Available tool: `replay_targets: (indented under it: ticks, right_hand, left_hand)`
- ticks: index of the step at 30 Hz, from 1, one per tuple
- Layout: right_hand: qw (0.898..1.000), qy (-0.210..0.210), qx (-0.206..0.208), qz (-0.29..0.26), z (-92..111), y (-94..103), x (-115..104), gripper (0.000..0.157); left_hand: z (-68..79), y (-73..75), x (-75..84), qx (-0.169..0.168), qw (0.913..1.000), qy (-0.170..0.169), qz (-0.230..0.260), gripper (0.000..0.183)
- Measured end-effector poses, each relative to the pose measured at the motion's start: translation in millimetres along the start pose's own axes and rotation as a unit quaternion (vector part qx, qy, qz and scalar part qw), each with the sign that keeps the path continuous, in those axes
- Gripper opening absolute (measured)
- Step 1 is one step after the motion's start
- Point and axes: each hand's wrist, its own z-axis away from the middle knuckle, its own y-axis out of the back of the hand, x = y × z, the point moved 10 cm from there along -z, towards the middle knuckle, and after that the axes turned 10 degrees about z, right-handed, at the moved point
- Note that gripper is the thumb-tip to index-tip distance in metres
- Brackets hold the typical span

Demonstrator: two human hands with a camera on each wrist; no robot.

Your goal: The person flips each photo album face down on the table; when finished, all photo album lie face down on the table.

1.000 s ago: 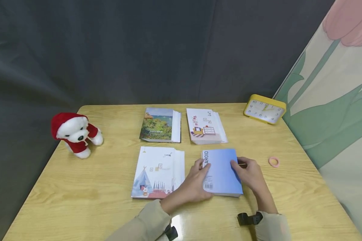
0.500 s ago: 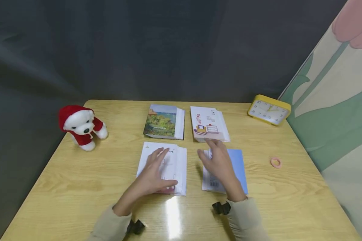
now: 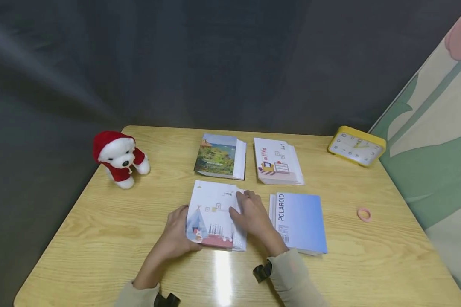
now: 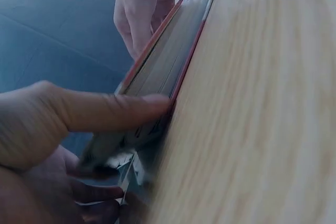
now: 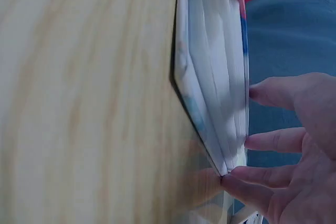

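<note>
Between the covers of the tent book [image 3: 211,213] we see a stack of white leaves [image 5: 218,61], and a pale layer also shows past the cover along its right side. This book lies on the table [image 3: 119,230], a little left of the middle and well short of the far edge, directly between the two hands. The left hand [image 3: 178,232] has its grip around the near-left corner, fingers along the book's left side and thumb across its near edge. The right hand's [image 3: 255,215] grip is unclenched: we see its thumb on the cover and its extended fingers touching about the right side, where the hand hides part of the book. The right forearm stands in the gap before the blue book [image 3: 301,224], marked POLAROID, which lies just to the right. Toward the far edge we find two more books side by side, the landscape book [image 3: 217,157] behind the tent book and the furniture book [image 3: 274,164] to its right. A white toy dog [image 3: 119,160] in red sits by the left edge near the far-left corner, and a yellow clock [image 3: 357,145] leans back at the far-right corner. Toward the right edge lies a pink ring [image 3: 364,214]. Beyond the far edge hangs a dark curtain [image 3: 223,64].
</note>
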Motion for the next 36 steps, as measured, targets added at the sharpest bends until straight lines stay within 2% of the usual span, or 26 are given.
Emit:
replay_targets:
  ticks: [4, 9, 11, 16, 19, 24, 27, 29, 31, 32, 36]
  right_hand:
    - [1.000, 0.003, 0.009, -0.010, 1, 2.9, -3, 0.059]
    - [1.000, 0.012, 0.022, -0.018, 3, 3.5, -5, 0.057]
    - [0.999, 0.007, 0.027, -0.028, 4, 3.3, -4, 0.058]
    - [0.994, -0.016, 0.042, -0.097, 6, 4.7, -2, 0.060]
    - [0.987, -0.038, 0.050, -0.149, 7, 3.5, 0, 0.059]
    - [0.968, -0.093, 0.056, -0.225, 8, -3.4, 7, 0.060]
    - [0.948, -0.097, 0.064, -0.296, 9, -4.2, 7, 0.060]
    - [0.932, -0.086, 0.070, -0.346, 10, -4.0, 5, 0.057]
    - [0.917, -0.076, 0.071, -0.385, 11, -4.2, 4, 0.054]
    - [0.912, -0.074, 0.069, -0.398, 11, -4.6, 4, 0.053]
    - [0.903, -0.068, 0.063, -0.419, 13, -6.1, 5, 0.051]
  left_hand:
    - [-1.6, 0.9, 3.8, 0.009, 0.9988, -0.018, 0.045, 0.101]
    - [-1.9, -0.6, 6.6, -0.016, 0.9905, -0.033, 0.133, 0.100]
    - [-2.2, -3.0, 10.1, -0.039, 0.9795, -0.045, 0.192, 0.099]
    - [-2.2, -6.4, 23.0, -0.081, 0.9415, -0.074, 0.319, 0.101]
    - [-2.1, -4.4, 28.7, -0.074, 0.9321, -0.077, 0.346, 0.105]
    - [-4.5, -8.2, 33.0, -0.061, 0.9085, -0.072, 0.407, 0.106]
    - [-5.8, -17.1, 37.8, -0.068, 0.8982, -0.087, 0.426, 0.103]
    - [-5.8, -26.1, 43.0, -0.081, 0.8972, -0.099, 0.423, 0.102]
    - [-5.4, -36.9, 47.8, -0.094, 0.9028, -0.110, 0.405, 0.101]
    - [-4.8, -42.5, 49.7, -0.102, 0.9073, -0.115, 0.391, 0.101]
    - [-0.5, -61.1, 51.4, -0.123, 0.9343, -0.114, 0.315, 0.104]
